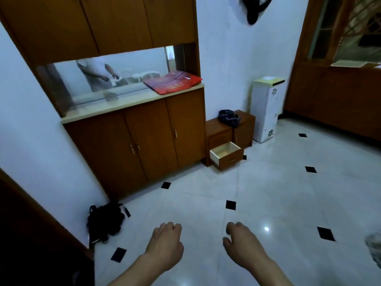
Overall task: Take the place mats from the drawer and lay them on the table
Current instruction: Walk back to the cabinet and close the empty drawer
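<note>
Left hand (165,242) and right hand (242,244) hold nothing, fingers (168,226) loosely curled, tips hidden; open drawer (232,159) interior partly hidden

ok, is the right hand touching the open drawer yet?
Apart. Head view: the right hand hangs low in frame, holding nothing, with tiled floor between it and the open drawer.

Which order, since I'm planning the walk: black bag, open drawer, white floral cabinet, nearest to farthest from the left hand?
From the left hand:
1. black bag, on the floor to its left.
2. open drawer, ahead, pulled out near the floor.
3. white floral cabinet, farther back by the wall.
</note>
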Demonstrator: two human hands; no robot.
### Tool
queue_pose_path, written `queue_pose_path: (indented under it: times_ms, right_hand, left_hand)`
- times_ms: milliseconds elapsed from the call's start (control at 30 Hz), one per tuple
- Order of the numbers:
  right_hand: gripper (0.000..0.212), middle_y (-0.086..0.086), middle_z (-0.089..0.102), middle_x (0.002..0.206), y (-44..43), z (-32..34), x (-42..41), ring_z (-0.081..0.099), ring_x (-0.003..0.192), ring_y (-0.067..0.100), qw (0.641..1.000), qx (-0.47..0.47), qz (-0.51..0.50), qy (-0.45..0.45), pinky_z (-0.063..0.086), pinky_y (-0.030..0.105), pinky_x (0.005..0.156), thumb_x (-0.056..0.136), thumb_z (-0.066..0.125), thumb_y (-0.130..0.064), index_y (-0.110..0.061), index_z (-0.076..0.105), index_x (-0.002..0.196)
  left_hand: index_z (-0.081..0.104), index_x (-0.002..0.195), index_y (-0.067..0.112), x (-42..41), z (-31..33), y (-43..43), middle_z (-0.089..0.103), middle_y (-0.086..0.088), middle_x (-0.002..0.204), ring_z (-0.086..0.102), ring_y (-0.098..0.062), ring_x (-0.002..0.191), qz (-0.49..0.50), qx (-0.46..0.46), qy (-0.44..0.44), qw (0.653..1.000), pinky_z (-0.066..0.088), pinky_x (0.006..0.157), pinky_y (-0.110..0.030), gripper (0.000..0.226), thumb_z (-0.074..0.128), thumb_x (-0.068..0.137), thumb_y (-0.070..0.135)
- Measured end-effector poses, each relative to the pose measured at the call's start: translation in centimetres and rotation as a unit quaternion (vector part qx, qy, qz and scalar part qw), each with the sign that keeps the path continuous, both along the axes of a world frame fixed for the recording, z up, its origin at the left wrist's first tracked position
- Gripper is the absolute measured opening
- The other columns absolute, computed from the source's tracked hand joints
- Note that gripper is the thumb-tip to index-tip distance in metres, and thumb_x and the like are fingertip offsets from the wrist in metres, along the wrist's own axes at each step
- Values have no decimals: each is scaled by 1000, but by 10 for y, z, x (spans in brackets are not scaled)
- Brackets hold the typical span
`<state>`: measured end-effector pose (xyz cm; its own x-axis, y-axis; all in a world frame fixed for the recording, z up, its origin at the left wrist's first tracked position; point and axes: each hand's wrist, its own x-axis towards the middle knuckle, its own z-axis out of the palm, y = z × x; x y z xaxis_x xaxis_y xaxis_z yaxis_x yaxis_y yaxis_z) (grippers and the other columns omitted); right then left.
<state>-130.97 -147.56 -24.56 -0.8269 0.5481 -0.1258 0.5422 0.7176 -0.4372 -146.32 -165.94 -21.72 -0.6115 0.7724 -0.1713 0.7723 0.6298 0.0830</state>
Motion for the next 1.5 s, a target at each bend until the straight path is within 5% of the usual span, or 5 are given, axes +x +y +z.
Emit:
queue_pose_path:
  times_ms: [333,933,1500]
  right_hand:
    - [23,4,55,100,152,3,-121,56,89,22,999,14,18,-37,49,33,76,91,46,-34,-15,53,101]
    - [27,8,58,103,478,-16,-258,57,93,25,980,-12,-174,-100,51,36,81,92,47,-30,-9,55,107]
    - [25,12,59,102,846,-37,-473,58,92,28,994,7,62,-86,43,30,70,91,49,-29,-9,55,105]
  left_hand:
    - [51,104,19,-122,-23,147,56,-4,109,50,-23,101,21,12,-5,1000,37,86,-34,18,44,90,26]
    - [52,111,16,-324,-45,554,58,-7,114,50,-26,108,-125,4,-10,992,38,88,-36,26,47,90,31]
    - [52,112,14,-445,-71,842,58,-9,113,51,-27,105,49,-46,-27,997,39,86,-38,30,45,91,33]
